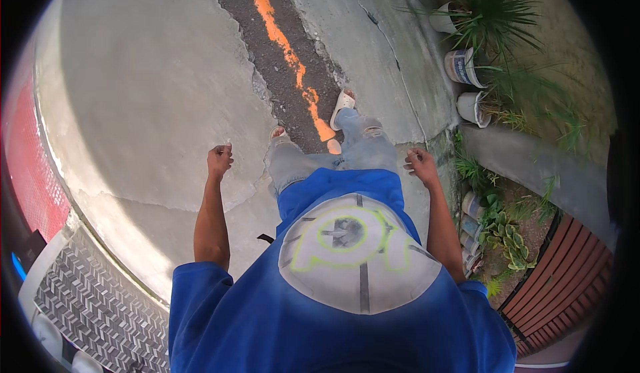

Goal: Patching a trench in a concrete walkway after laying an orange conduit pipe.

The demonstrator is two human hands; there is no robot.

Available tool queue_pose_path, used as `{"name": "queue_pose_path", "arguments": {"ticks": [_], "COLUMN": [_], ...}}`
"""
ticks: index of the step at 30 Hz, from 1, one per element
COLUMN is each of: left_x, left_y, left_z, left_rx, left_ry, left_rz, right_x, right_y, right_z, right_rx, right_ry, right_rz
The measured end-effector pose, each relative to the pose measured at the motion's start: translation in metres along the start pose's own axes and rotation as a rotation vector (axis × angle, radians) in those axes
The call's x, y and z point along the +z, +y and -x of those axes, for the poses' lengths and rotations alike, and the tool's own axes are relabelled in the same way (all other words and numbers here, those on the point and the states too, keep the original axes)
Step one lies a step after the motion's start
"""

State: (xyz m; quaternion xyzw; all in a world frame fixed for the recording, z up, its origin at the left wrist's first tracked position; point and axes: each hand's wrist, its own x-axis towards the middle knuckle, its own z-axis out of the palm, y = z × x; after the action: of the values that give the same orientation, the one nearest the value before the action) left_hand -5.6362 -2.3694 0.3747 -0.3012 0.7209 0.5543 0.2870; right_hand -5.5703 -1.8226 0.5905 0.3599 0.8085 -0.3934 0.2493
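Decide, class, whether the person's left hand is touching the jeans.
Apart. The head view shows it: the left hand hangs out to the side, with bare concrete plainly visible between it and the jeans.

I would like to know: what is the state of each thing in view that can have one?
Left hand, appears empty, fingers loosely curled
Right hand, appears empty, fingers loosely curled
White right sandal, worn
Jeans, worn, ripped on the right leg
Concrete, cracked, ragged-edged
Orange strip, patchy, uneven
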Motion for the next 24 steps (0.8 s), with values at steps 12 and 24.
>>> {"name": "queue_pose_path", "arguments": {"ticks": [12, 24], "left_x": [0.044, -0.004], "left_y": [-0.1, -0.034], "left_z": [0.02, 0.045], "left_rx": [-0.11, -0.116], "left_ry": [-0.155, 0.22], "left_rz": [-0.485, 0.084], "right_x": [-0.016, 0.064], "right_y": [0.066, -0.128], "right_z": [-0.002, -0.145], "right_rx": [0.22, -0.21], "right_ry": [-0.003, -0.332], "right_rz": [-0.003, 0.247]}}
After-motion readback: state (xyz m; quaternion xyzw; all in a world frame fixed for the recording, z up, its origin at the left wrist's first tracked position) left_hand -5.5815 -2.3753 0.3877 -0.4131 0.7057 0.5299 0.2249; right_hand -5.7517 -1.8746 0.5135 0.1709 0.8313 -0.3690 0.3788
